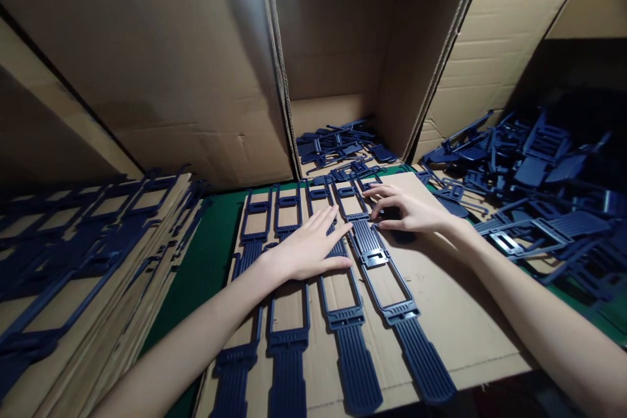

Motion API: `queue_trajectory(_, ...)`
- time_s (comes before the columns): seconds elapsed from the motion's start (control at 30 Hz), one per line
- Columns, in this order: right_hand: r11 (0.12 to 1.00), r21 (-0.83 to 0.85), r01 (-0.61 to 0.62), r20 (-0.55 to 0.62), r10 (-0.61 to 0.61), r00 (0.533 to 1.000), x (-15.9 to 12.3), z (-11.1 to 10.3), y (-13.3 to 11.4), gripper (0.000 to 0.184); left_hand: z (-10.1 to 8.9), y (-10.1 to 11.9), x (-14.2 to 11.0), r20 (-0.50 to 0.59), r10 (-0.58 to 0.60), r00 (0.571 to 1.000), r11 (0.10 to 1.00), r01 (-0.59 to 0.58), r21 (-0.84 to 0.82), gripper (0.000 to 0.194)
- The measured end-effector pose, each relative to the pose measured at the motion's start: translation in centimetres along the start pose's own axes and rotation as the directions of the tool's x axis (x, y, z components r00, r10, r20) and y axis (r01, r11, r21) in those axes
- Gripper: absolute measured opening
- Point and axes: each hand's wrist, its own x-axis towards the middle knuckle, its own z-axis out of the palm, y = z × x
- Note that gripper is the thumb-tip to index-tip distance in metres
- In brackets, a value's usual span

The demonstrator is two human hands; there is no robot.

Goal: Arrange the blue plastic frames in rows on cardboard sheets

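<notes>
Navy-blue plastic frames [392,282] with ribbed strap-like ends [425,359] lie in side-by-side columns on a cardboard sheet [455,300]. My left hand [313,248] rests flat across the middle columns, fingers stretched toward the far side and the thumb apart. It covers part of the frames beneath. At the far end of the rightmost full column is my right hand [409,209], its fingers bent and spread apart. Its fingertips are at the edge of a blue frame [349,192]; another blue piece [371,181] shows partly behind them. Whether the fingertips grip either piece is unclear.
Stacked cardboard sheets [166,261] bearing similar blue frames stand at the left. Loose blue parts [337,144] lie inside the upright cardboard box [337,26]; a larger heap [543,170] spreads at the right. Green tabletop [215,228] shows between the stack and the sheet.
</notes>
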Motion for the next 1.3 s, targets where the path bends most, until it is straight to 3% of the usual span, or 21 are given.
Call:
queue_trajectory(0.83, 0.991, 0.117, -0.059, -0.029, 0.063, 0.998, 0.1, 0.4, -1.0, 0.025, -0.3, 0.3, 0.0, 0.032, -0.019, 0.999, 1.000, 0.019, 0.010, 0.078)
queue_trajectory(0.97, 0.987, 0.149, -0.057, -0.049, 0.065, 0.997, 0.1, 0.2, -1.2, 0.023, -0.5, 0.6, 0.1, 0.005, 0.039, 0.999, 0.999, -0.039, 0.012, 0.080)
queue_trajectory(1.03, 0.986, 0.150, -0.076, -0.116, 0.094, 0.989, 0.1, -0.1, -0.9, 0.024, -0.6, 0.7, 0.1, 0.003, 0.098, 0.995, 0.995, -0.098, 0.004, 0.078)
queue_trajectory(1.1, 0.983, 0.118, -0.139, -0.256, 0.165, 0.953, 0.0, -0.5, -0.1, 0.025, -0.5, 0.7, 0.2, 0.011, 0.142, 0.990, 0.990, -0.142, -0.003, 0.075)
queue_trajectory(1.2, 0.926, 0.003, -0.377, -0.491, 0.330, 0.807, -1.0, -1.2, 2.3, 0.028, -0.4, 0.8, 0.3, 0.032, 0.149, 0.988, 0.989, -0.149, 0.002, 0.072)
queue_trajectory(1.3, 0.722, -0.129, -0.680, -0.565, 0.510, 0.649, -2.6, -1.6, 5.4, 0.042, -0.3, 0.8, 0.3, 0.034, 0.154, 0.987, 0.988, -0.155, 0.014, 0.071)
